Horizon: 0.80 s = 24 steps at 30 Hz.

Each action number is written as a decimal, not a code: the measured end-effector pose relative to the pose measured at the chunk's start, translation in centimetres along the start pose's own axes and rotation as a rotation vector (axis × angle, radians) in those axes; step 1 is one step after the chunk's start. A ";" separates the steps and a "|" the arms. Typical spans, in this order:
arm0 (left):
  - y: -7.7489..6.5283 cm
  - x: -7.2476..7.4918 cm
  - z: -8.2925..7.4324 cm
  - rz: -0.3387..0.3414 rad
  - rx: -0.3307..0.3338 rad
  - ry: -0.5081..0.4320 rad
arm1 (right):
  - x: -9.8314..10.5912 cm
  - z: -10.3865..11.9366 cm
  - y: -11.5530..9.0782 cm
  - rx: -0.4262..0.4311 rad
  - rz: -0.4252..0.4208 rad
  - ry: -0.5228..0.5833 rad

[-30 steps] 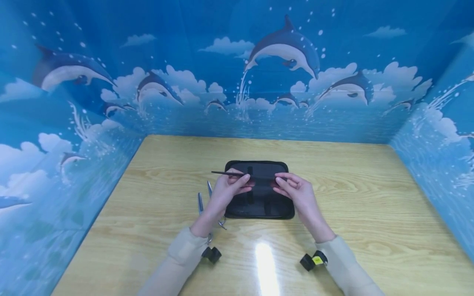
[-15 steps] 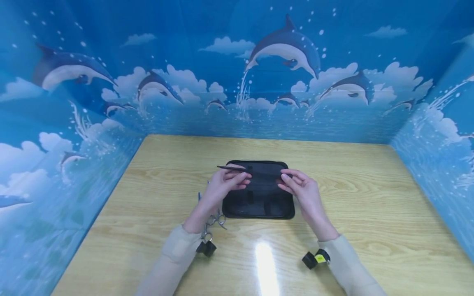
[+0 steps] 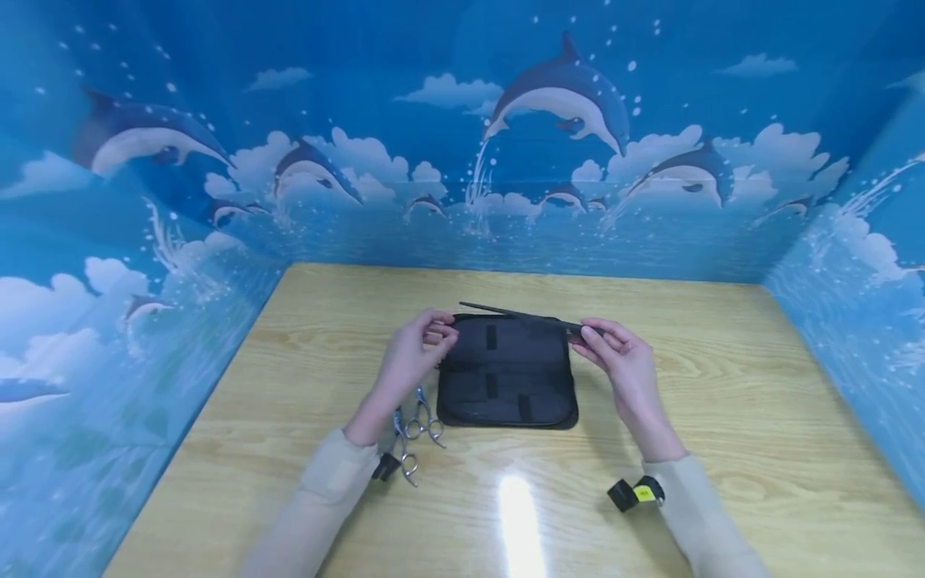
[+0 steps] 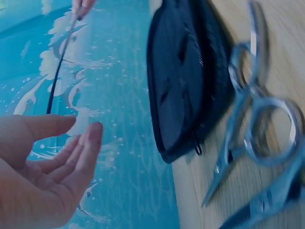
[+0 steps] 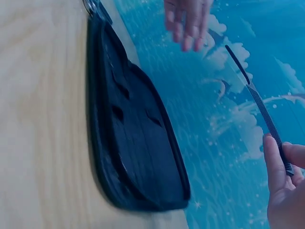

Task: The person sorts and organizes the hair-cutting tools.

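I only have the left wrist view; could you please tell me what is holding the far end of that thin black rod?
Observer: The right hand pinches its end between thumb and fingers.
Operator: Thank you. Is it really a plain rod?
Observer: No, the right wrist view shows fine teeth along it: it is a comb.
Operator: And where does it sit relative to the black case?
Observer: In the head view it runs along the case's far edge, with its free tip pointing to the person's left.
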<state>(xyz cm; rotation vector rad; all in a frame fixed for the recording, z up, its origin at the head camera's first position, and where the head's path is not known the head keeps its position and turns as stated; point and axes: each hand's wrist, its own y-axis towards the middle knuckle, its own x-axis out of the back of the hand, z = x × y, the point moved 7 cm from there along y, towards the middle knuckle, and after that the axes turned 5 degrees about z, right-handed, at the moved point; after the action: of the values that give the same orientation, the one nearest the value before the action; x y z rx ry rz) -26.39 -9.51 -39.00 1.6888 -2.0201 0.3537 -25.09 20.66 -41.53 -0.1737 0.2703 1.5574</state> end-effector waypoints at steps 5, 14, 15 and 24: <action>0.1 -0.3 0.8 0.046 0.050 0.200 | 1.7 0.7 0.6 0.030 -0.013 0.032; 0.1 -1.4 2.8 0.172 0.156 0.457 | 3.4 0.2 1.7 -0.017 0.022 -0.030; 0.0 -1.5 3.0 0.187 0.167 0.474 | 3.6 0.1 1.8 -0.025 0.024 -0.037; 0.0 -2.5 4.3 0.247 0.224 0.503 | 5.3 -1.2 2.0 -0.134 0.017 -0.137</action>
<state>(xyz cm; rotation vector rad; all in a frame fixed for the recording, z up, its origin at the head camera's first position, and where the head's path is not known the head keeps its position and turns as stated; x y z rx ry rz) -26.90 -9.51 -43.97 1.2925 -1.8482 1.0129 -27.23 25.44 -44.07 -0.1694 0.0598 1.5970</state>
